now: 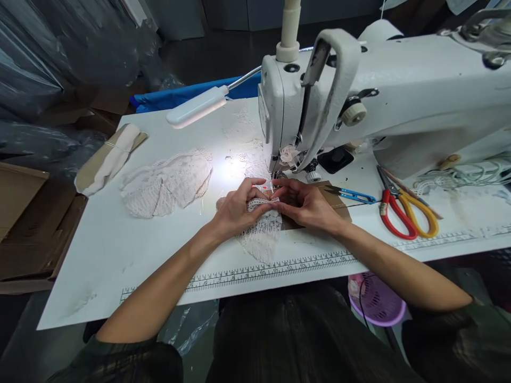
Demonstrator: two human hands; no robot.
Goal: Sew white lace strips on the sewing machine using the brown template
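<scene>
A piece of white lace fabric (261,239) lies just in front of the needle area of a white sewing machine (275,106). My left hand (239,207) pinches its upper edge from the left, thumb and fingers closed. From the right, my right hand (305,205) grips the same edge, its thumb close to the left thumb. The lace hangs down toward the printed ruler (275,270) at the table's front. The presser foot is partly hidden behind my fingers.
More lace (167,183) lies to the left, beside a card wound with pale fabric (114,159). Blue thread snips (353,195) and red-and-yellow scissors (407,210) lie to the right. A lamp (197,108) lights the table (104,255); a purple basket (379,303) stands below.
</scene>
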